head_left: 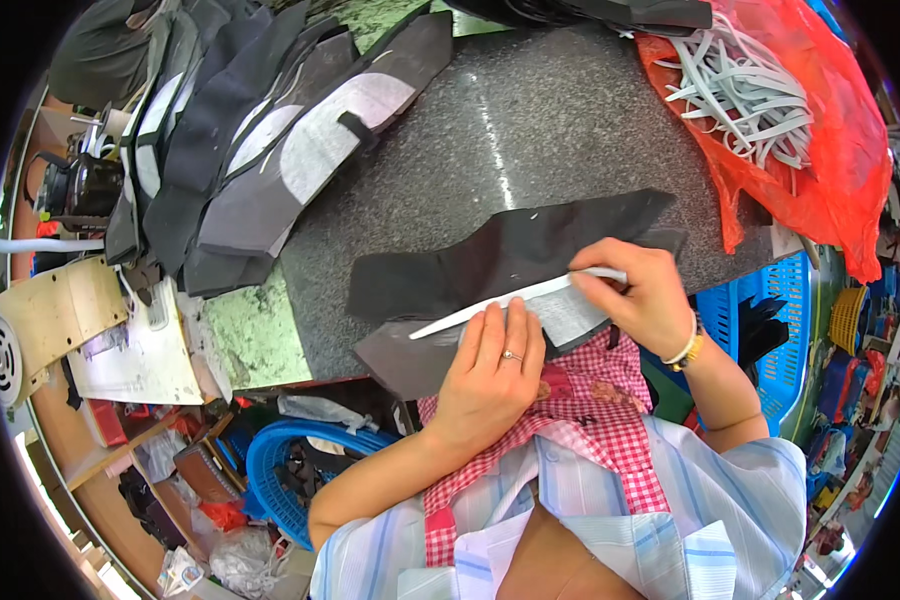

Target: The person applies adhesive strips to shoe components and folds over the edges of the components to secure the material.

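Note:
A narrow white strip (460,318) lies slantwise along a dark cut piece of material (400,355) at the near edge of the table. Part of that piece has a pale grey patch (580,318). With its fingers stretched out flat, my left hand (498,370) presses on the strip and the piece. My right hand (638,292) pinches the strip's right end, which curls up slightly between thumb and fingers. Just beyond the strip lies another black piece (440,275), flat on the dark speckled tabletop (560,120).
Several dark pieces with pale patches (330,120) are heaped at the far left. A red plastic bag (840,130) holds many white strips (750,90) at the far right. Blue baskets (260,470) sit below the table on both sides. A cream machine (65,315) stands left.

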The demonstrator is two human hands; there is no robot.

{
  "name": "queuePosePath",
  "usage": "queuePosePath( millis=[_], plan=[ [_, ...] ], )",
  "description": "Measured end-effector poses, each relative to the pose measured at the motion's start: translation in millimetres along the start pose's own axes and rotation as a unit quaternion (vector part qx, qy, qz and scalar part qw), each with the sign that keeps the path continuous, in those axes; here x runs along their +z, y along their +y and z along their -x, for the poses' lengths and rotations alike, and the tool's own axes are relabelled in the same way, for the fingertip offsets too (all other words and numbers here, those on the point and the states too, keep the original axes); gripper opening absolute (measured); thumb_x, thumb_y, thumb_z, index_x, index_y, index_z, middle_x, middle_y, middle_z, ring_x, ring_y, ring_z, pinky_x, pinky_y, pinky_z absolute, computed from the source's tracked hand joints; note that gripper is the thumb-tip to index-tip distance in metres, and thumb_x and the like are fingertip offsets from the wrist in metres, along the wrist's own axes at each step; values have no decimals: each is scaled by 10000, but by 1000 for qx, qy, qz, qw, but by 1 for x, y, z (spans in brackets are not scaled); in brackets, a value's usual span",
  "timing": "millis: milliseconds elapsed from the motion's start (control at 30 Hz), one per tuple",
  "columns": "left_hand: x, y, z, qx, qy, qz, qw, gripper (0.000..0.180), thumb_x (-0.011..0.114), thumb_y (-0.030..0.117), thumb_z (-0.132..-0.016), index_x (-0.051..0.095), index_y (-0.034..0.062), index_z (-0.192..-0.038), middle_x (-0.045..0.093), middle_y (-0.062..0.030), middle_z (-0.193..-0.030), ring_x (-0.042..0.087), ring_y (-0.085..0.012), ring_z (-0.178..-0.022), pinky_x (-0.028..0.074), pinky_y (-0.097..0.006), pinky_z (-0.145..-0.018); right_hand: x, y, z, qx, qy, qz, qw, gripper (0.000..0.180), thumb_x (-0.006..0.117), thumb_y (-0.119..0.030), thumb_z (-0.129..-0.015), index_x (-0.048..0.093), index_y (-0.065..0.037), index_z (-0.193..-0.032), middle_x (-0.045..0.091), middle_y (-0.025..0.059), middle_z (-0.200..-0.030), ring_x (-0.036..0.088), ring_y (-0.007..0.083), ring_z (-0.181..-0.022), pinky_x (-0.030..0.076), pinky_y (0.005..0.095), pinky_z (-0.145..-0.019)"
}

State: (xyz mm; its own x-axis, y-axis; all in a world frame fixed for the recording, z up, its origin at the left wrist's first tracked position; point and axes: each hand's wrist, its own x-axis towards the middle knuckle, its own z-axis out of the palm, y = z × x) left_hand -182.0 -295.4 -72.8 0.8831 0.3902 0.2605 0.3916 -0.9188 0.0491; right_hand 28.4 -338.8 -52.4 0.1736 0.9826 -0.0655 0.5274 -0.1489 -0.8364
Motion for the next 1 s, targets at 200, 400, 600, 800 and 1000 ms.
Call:
queuePosePath(
  millis=[200,400,600,800,1000],
  plan=[
    [-15,-3,-17,42,-77,7,996,397,582,137,-801,640,-35,-1155,644,-176,-1091,606,-319,-990,483,-421,-925,-15,13,14,-13,106,73,992,123,714,-50,-828,698,-18,-946,675,98,-815,688,190,-653,544,283,-590],
    [-12,2,-28,44,-129,-50,989,481,555,141,-833,608,-16,-1285,576,-139,-1041,547,-289,-958,434,-418,-967,-11,18,2,-28,117,120,985,196,714,-103,-829,637,-53,-1002,664,99,-804,678,239,-655,530,344,-581],
    [-16,9,-30,42,-153,-120,980,499,542,125,-840,586,25,-1327,549,-115,-1081,541,-288,-1000,421,-451,-987,-36,12,-22,12,6,288,958,313,742,-225,-806,557,-65,-1002,650,116,-725,663,343,-710,502,452,-606],
    [-24,-11,-39,35,-145,-59,987,529,588,106,-814,572,83,-1342,551,-108,-1158,536,-288,-1058,390,-480,-1003,-56,41,-22,67,-87,10,994,342,741,-216,-827,575,-36,-1066,611,73,-660,628,240,-603,482,368,-592],
    [-36,-12,-62,-45,-182,102,977,571,736,360,-781,607,79,-1261,565,-105,-1185,511,-306,-1129,366,-459,-990,-36,44,49,-145,-4,141,979,475,640,-114,-878,545,-69,-1341,559,147,-1117,591,311,-1000,511,379,-855]
  ],
)
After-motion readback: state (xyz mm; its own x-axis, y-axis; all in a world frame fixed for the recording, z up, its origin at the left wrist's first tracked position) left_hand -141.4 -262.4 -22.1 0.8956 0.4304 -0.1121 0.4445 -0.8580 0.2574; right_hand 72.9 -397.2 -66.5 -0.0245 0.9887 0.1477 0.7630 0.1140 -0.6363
